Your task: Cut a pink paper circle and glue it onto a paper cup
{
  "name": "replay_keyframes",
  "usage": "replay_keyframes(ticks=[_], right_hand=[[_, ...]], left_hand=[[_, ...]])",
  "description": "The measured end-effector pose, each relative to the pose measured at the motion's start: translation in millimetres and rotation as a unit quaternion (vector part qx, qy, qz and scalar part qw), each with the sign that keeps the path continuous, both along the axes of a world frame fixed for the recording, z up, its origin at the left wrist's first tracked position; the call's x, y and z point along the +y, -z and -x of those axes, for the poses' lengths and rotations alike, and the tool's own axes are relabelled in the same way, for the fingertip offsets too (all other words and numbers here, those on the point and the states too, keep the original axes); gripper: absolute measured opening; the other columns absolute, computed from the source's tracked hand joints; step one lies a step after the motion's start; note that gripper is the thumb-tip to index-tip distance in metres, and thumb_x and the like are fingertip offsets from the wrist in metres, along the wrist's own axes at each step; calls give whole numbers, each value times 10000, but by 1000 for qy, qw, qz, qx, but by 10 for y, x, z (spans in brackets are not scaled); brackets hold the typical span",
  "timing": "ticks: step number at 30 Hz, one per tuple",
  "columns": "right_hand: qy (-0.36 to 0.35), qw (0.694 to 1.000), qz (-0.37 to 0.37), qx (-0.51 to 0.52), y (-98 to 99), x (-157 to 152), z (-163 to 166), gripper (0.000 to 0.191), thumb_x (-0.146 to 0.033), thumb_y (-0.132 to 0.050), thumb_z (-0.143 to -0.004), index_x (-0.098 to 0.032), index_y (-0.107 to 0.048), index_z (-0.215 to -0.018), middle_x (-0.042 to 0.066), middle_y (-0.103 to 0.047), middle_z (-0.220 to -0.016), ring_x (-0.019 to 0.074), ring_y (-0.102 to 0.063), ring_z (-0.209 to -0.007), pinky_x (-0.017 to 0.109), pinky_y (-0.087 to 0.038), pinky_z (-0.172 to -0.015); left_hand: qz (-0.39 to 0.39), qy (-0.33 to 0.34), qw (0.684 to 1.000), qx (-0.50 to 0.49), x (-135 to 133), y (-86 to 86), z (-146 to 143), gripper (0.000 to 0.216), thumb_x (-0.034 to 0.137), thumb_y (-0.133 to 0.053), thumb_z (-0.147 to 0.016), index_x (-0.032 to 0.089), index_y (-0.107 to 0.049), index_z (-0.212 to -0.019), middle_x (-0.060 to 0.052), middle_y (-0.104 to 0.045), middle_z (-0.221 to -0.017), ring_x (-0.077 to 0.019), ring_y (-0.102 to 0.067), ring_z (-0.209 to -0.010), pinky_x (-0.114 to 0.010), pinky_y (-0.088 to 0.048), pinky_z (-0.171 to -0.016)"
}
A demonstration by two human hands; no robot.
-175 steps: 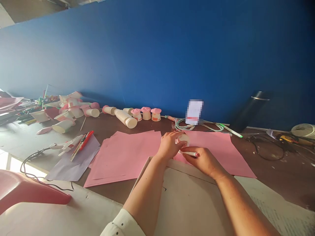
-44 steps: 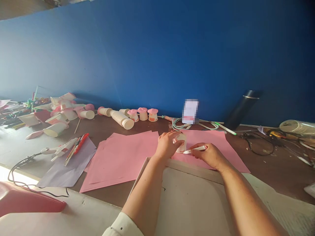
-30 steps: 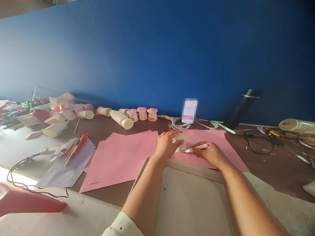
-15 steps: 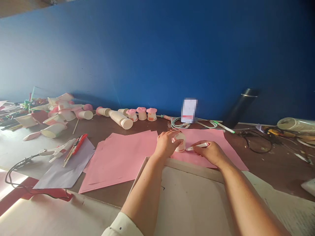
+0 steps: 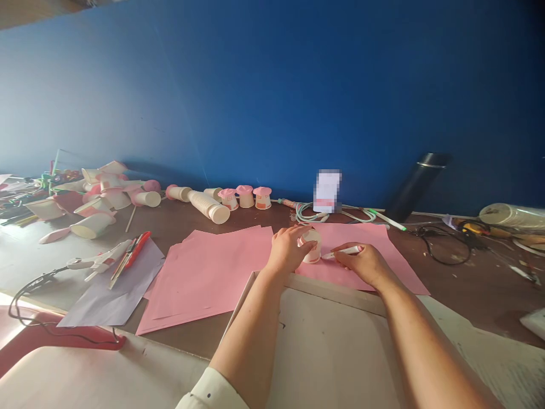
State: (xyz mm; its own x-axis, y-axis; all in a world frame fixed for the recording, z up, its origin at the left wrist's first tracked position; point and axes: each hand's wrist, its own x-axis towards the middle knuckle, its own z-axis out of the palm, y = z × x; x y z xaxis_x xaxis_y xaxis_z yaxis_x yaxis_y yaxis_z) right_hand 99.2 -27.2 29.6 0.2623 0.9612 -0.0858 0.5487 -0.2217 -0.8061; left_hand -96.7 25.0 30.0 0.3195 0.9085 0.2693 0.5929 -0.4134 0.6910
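My left hand (image 5: 290,247) is closed around a white paper cup (image 5: 313,255) that stands upside down on a pink sheet (image 5: 374,244). Reddish marks show on the cup's side. A white marker (image 5: 346,251) is gripped in my right hand (image 5: 365,264), its tip low beside the cup, close to the sheet; whether it touches the paper I cannot tell. Behind to the left, three small cups with pink paper tops (image 5: 246,197) stand in a row beside a nested stack of paper cups (image 5: 208,207).
A stack of pink sheets (image 5: 204,272) lies left of my arms. Beyond it are a red cutter (image 5: 135,253), a glue gun (image 5: 106,257) with a cord and a pile of cup pieces (image 5: 100,199). A phone (image 5: 327,191), cables and a dark bottle (image 5: 417,187) line the wall.
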Motion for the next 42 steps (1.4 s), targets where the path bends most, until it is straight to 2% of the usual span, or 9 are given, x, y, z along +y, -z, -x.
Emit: replay_keyframes(ticks=[13,32,36,42], right_hand=[[7,1000,7,-27,20,12,-3,246,-370,-615,-704,-199,-749,-820,-3,-660,-622,151,-567,-611,235,-412,-556],[15,994,4,-112,15,20,37,332,-458,-563,-761,-190,-662,-592,30,-657,-557,153,-545,-508,248,-359,-473],[11,993,-8,-118,23,25,38,353,-450,-552,-768,-194,-627,-536,31,-647,-543,148,-539,-491,248,-352,-468],[15,993,0,-121,26,36,36,362,-468,-542,-776,-197,-642,-556,28,-654,-558,153,-557,-516,250,-356,-480]], left_hand=[[-6,2,1000,-2,7,13,-3,422,390,-627,-811,324,-629,-1228,18,-663,-1199,-221,-528,-1110,-367,-378,-1013],[-10,5,1000,-12,6,11,4,395,375,-641,-798,346,-648,-1192,32,-678,-1144,-201,-547,-1050,-349,-398,-997],[2,3,1000,-8,-1,-6,2,393,372,-646,-799,346,-649,-1191,29,-668,-1181,-204,-542,-1092,-351,-389,-1016],[-8,3,1000,-6,17,22,-3,403,373,-652,-797,345,-645,-1199,27,-646,-1239,-211,-532,-1130,-362,-380,-1033]])
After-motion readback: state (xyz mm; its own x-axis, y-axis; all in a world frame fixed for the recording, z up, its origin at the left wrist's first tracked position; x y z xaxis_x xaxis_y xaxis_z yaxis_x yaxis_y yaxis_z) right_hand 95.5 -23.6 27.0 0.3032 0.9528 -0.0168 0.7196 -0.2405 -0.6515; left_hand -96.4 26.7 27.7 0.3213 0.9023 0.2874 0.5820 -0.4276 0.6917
